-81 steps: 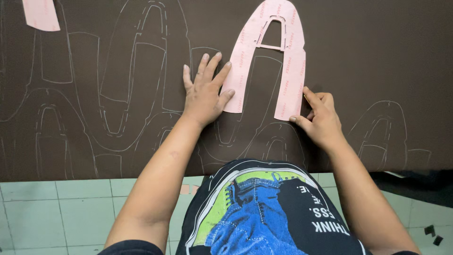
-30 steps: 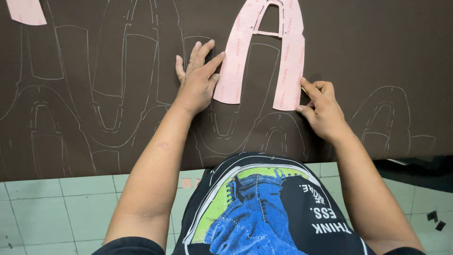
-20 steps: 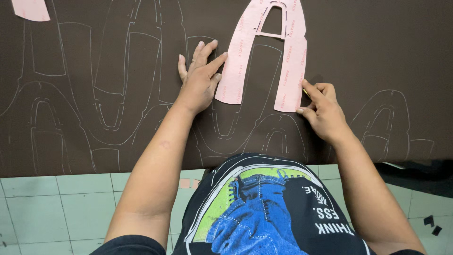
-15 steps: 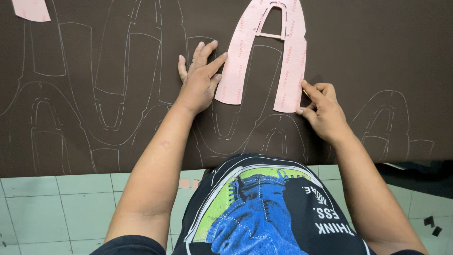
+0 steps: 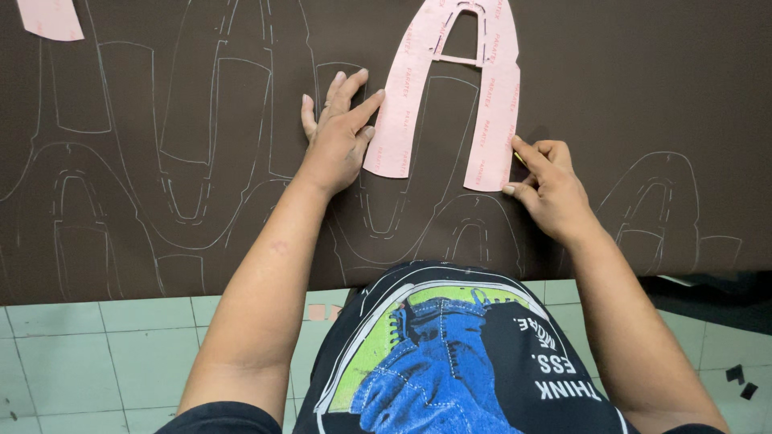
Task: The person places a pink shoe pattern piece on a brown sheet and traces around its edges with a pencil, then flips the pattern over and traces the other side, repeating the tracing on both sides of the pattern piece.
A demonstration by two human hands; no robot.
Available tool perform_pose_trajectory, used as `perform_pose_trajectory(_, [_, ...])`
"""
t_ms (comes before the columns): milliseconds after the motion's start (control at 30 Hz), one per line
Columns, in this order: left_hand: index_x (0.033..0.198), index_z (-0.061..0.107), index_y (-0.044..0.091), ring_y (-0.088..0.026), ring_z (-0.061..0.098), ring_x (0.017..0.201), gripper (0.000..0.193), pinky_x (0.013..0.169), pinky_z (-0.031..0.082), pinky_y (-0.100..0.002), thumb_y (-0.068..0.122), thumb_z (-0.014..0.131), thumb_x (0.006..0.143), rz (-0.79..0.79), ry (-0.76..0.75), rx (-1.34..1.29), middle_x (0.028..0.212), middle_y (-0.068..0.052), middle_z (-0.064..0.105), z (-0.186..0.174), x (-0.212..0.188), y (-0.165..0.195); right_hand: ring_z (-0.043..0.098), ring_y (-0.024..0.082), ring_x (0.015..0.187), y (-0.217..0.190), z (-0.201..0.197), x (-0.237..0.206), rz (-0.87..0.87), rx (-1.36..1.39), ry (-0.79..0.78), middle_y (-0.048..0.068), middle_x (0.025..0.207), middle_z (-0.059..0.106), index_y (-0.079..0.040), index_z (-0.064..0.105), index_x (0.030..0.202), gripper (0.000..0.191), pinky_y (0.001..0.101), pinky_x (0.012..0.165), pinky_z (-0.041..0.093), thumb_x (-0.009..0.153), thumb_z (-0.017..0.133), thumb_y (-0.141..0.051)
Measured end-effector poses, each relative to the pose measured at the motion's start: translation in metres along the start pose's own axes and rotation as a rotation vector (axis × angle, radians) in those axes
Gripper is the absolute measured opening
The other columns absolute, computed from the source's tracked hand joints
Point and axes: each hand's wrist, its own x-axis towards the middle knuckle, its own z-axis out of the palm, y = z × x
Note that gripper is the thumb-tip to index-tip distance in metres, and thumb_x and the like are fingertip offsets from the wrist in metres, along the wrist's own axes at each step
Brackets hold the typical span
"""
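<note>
pink template (image 5: 490,104) lies flat on dark sheet (image 5: 643,88). left hand (image 5: 338,133) spread, pressing template's left leg. right hand (image 5: 551,189) pinched at right leg's lower edge, apparently gripping a marking tool.

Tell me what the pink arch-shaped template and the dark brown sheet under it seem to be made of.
The pink arch-shaped template looks like thin matte card or stiff paper: flat, crisp cut edges, a cut-out window. The dark brown sheet looks like matte leather or a synthetic sheet, which one I cannot tell; pale traced outlines show on it. The left hand presses the template; the right hand touches its edge.
</note>
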Motion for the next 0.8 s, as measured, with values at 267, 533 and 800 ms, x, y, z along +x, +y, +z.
perform_pose_trajectory(267, [0.144, 0.06, 0.02, -0.029, 0.019, 0.157, 0.051, 0.121, -0.007, -0.064, 0.008, 0.064, 0.095, -0.023, -0.022, -0.007, 0.165, -0.005, 0.034, -0.003, -0.001, 0.004, 0.062, 0.015, 0.078, 0.0, 0.0, 0.0, -0.011, 0.015, 0.001, 0.011, 0.127, 0.047, -0.016, 0.053, 0.15, 0.071, 0.0309, 0.081, 0.053, 0.084, 0.077, -0.005])
perform_pose_trajectory(533, [0.146, 0.059, 0.018, -0.031, 0.017, 0.156, 0.062, 0.121, -0.007, -0.064, 0.019, 0.077, 0.086, 0.014, -0.043, -0.003, 0.165, -0.007, 0.032, -0.011, -0.002, 0.007, 0.059, 0.014, 0.082, 0.01, 0.0, 0.001, -0.052, 0.078, 0.002, 0.01, 0.129, 0.047, -0.014, 0.052, 0.152, 0.072, 0.03, 0.086, 0.052, 0.085, 0.078, -0.006])
perform_pose_trajectory(800, [0.145, 0.058, 0.02, -0.03, 0.018, 0.157, 0.069, 0.122, -0.006, -0.064, 0.025, 0.084, 0.081, 0.007, -0.055, 0.016, 0.165, -0.006, 0.032, -0.014, -0.003, 0.011, 0.055, 0.013, 0.083, 0.007, -0.001, 0.0, -0.041, 0.009, 0.002, 0.008, 0.125, 0.047, -0.015, 0.054, 0.15, 0.08, 0.0287, 0.082, 0.052, 0.077, 0.086, -0.017])
